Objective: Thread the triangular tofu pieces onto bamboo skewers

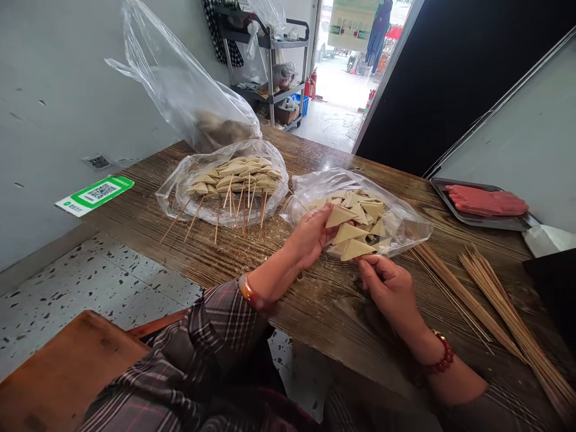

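Observation:
My left hand (pixel 314 233) is closed, its fingers pinching a beige folded triangle (pixel 341 216) that looks like tofu sheet. Just below it, my right hand (pixel 387 282) pinches the lower edge of a small stack of similar triangles (pixel 355 248); any stick through them is hidden by the fingers. Both hands are over the near side of an open clear plastic bag (pixel 407 230) of loose triangles (pixel 369 207). To the left, a second clear bag (pixel 173 180) holds a heap of triangles on skewers (pixel 243 174), the sticks pointing towards me.
Bundles of thin bamboo skewers (pixel 499 288) lie on the wooden table (pixel 216 264) at right. Behind them is a dark tray (pixel 483 223) of pink food strips (pixel 488 200). A green-and-white QR card (pixel 96 195) lies at the left edge; a tall plastic bag (pixel 198 84) stands behind.

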Action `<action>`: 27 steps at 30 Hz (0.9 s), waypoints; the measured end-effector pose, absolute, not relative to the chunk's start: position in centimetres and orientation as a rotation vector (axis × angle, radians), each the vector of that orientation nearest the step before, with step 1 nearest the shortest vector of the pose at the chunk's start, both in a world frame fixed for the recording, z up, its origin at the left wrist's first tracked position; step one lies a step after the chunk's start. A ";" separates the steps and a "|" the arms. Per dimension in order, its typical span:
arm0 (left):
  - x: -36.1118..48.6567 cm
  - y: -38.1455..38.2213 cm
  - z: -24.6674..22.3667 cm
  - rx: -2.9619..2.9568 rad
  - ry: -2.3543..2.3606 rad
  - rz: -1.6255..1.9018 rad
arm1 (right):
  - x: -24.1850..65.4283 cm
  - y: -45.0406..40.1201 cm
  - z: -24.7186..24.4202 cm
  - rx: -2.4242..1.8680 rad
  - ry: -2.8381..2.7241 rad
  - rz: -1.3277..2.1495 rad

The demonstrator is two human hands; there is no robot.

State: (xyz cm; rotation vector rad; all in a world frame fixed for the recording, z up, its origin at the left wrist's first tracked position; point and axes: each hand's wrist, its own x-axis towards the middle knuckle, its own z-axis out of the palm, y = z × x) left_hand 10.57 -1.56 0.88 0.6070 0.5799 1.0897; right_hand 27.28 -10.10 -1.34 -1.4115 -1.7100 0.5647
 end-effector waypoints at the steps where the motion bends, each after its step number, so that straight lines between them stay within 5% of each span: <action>1: 10.5 -1.5 1.0 0.599 0.588 1.091 | 27.3 -10.1 -1.4 -1.411 -1.706 0.573; 27: 10.3 -1.8 1.1 0.673 0.527 1.037 | 27.5 -9.9 -1.8 -1.412 -1.671 0.681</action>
